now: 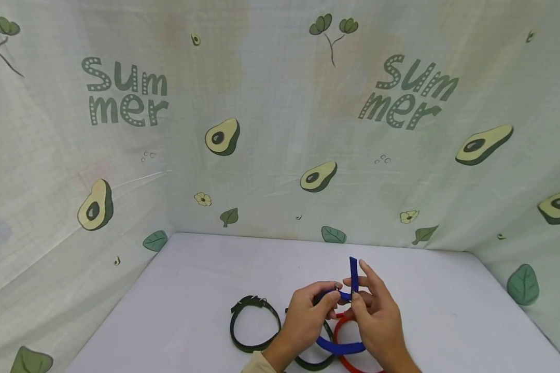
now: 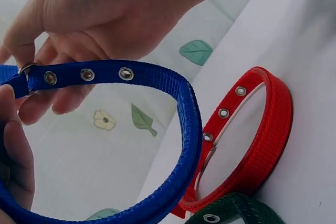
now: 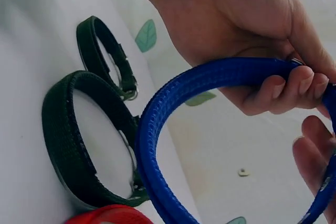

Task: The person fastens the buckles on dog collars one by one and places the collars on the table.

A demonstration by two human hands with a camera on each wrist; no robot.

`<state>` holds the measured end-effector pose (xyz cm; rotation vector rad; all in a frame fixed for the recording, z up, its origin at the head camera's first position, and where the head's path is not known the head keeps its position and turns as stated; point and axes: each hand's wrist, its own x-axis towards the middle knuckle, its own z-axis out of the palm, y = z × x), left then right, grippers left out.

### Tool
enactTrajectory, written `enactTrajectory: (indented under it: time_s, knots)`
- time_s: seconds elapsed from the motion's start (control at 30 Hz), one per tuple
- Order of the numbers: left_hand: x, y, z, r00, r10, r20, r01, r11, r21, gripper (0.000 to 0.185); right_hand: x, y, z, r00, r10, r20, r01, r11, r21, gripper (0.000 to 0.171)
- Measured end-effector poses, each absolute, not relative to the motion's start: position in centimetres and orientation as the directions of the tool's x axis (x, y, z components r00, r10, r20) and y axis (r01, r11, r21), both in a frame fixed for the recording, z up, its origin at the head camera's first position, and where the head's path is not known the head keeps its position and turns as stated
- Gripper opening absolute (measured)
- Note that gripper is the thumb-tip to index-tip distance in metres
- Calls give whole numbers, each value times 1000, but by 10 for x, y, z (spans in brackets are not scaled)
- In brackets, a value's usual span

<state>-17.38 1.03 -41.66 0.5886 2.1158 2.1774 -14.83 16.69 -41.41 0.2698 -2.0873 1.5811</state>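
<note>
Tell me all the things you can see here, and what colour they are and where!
Blue collar: one, blue with metal eyelets, held up above the table by both hands, its free end sticking upward.
Red collar: one, red, lying on the table under the hands, next to the blue one.
Dark green collars: two, one on the table left of the hands, the other lying under the left wrist, beside the red collar.
Table: one, white.
Cloth backdrop: pale green, printed with avocados, leaves and the word "Summer", hanging behind and at both sides of the table.
Left hand: grips the blue collar near its buckle.
Right hand: pinches the blue collar's strap end.
</note>
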Motion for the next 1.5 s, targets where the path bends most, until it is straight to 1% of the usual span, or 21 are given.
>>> enactTrajectory:
  time_s: [0.17,0.27,0.37,0.4,0.6,0.8,1.0,1.2,1.43,1.5]
  knots:
    - [-173,9,-413,-921,289,260,254,-59,965,29,-148,165,-410,-826,153,542,-457,381,-804,63]
    - [-174,9,-411,-918,280,281,276,-58,960,28,-148,164,-410,-811,171,560,-460,406,-790,70]
    - [-174,10,-410,-915,271,300,296,-54,954,28,-147,164,-410,-790,180,586,-485,400,-777,80]
    - [-175,10,-410,-913,269,306,303,-53,952,27,-147,164,-410,-783,181,595,-493,404,-771,81]
    - [-175,10,-411,-902,281,329,319,-82,944,27,-146,165,-412,-751,187,633,-520,424,-742,70]
    - [-174,10,-411,-892,292,344,333,-87,939,27,-147,165,-415,-735,177,655,-557,394,-731,60]
    - [-173,10,-412,-887,276,370,363,-79,928,26,-145,164,-416,-741,167,650,-573,348,-742,49]
    - [-173,9,-414,-883,254,394,386,-84,919,24,-145,163,-415,-766,149,626,-561,322,-763,44]
    - [-174,9,-414,-894,257,367,357,-87,930,24,-145,158,-413,-763,217,608,-499,399,-769,45]
    - [-175,8,-414,-893,258,368,356,-93,930,24,-145,158,-412,-762,215,611,-501,401,-767,43]
